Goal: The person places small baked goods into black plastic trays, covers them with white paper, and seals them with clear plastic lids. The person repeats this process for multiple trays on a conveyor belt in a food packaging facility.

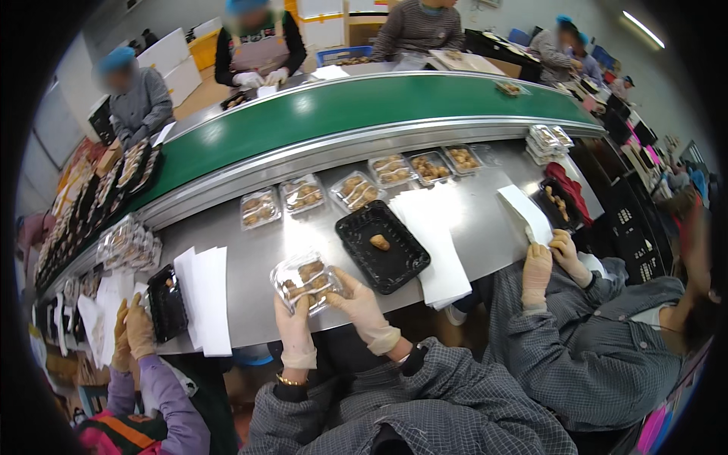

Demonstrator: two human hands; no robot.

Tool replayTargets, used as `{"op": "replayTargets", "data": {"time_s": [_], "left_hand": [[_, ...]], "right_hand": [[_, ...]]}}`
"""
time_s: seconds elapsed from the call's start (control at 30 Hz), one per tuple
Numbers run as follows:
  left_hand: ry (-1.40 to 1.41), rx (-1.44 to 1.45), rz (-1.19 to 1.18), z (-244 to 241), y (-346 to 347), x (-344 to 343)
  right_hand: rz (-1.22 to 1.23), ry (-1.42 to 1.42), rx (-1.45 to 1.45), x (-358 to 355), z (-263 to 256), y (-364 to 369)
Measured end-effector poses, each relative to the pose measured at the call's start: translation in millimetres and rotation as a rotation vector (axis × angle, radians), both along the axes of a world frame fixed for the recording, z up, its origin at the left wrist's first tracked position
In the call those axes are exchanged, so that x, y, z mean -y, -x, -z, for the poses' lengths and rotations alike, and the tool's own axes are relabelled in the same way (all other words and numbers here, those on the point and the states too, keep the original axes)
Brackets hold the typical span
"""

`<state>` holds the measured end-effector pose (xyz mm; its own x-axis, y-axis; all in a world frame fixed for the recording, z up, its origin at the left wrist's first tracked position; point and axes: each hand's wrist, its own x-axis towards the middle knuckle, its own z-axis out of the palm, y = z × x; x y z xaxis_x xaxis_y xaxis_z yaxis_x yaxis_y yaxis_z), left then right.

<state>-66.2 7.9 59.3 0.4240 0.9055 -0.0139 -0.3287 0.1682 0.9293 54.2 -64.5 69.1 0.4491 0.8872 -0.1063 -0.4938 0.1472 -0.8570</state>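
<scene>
My left hand (294, 330) and my right hand (364, 310), both in thin pale gloves, grip a clear plastic clamshell box (306, 278) from its two near corners. Brown, knobbly food pieces, perhaps mushrooms, show through its lid. The box is tilted over the front edge of the steel table (244, 290). Just beyond my right hand lies a black plastic tray (364, 267) with one brown piece (379, 242) in it. A stack of white paper sheets (435, 250) sits against the tray's right side.
Several filled clamshell boxes (302, 192) line the back of the table, below a green conveyor belt (318, 114). At left, a co-worker's gloved hands (133, 327) are beside another black tray (168, 304). At right, a co-worker's hands (546, 261) hold folded white paper (526, 213).
</scene>
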Motion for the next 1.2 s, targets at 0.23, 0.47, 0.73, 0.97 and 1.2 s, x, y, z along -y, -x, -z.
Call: {"op": "replayTargets", "data": {"time_s": [0.23, 0.47, 0.73, 0.97, 1.2], "left_hand": [[0.117, 0.062, 0.012, -20, -25, -156], [-0.625, -0.756, -0.404, 27, -44, -277], [-1.042, -0.687, -0.347, -15, -44, -169], [-1.422, -0.674, 0.223, -26, -52, -15], [-1.21, -0.556, -0.029, -23, -51, -22]], "right_hand": [[-0.086, 0.203, 0.481, 16, -15, -13], [0.305, 0.158, 1.038, 40, -27, -48], [0.443, 0.671, 1.484, 57, -12, -140], [0.252, 0.748, 1.074, 43, -5, -118], [0.25, 0.683, 1.049, 40, 0, -100]]}}
